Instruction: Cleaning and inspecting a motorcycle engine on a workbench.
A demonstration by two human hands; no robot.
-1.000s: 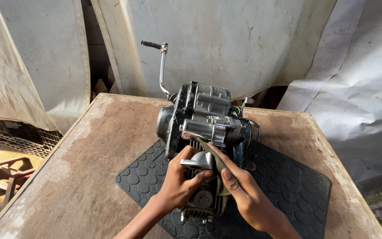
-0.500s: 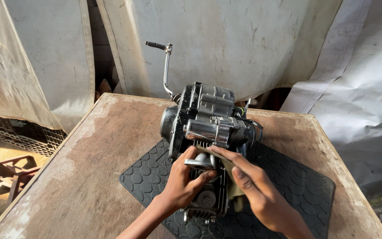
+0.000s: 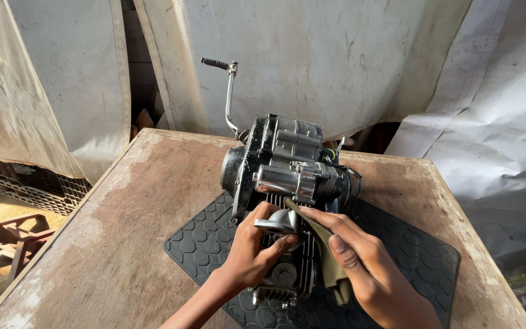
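Surface: a worn wooden counter (image 3: 111, 244), brown with pale, scuffed patches along its edges, is seen from above. A black rubber mat (image 3: 409, 262) with a raised hexagon pattern is laid across the near middle of the counter. Room: pale, creased sheeting (image 3: 348, 61) is hung behind the counter and down the right side; a dark gap is visible between two sheets at the upper left. A metal mesh grating (image 3: 25, 189) and part of a reddish wooden frame (image 3: 7, 237) are seen on the sunlit floor to the left. Containers: nothing that holds other things is in view. Principal item: a small motorcycle engine (image 3: 287, 164), dark and silver, is stood on the mat near its far edge, with the finned cylinder turned toward the viewer. A kick-start lever (image 3: 229, 91) with a black rubber grip is raised from the engine's left rear. Thin wires are visible at the engine's right side. Hands: the left hand (image 3: 254, 250) is curled around a curved metal part at the front of the cylinder, with thumb and fingers closed on it. The right hand (image 3: 360, 268) is closed on an olive-green cloth (image 3: 327, 256), which is pressed with the fingertips against the engine just beside the left hand; the cloth's tail hangs below the palm.
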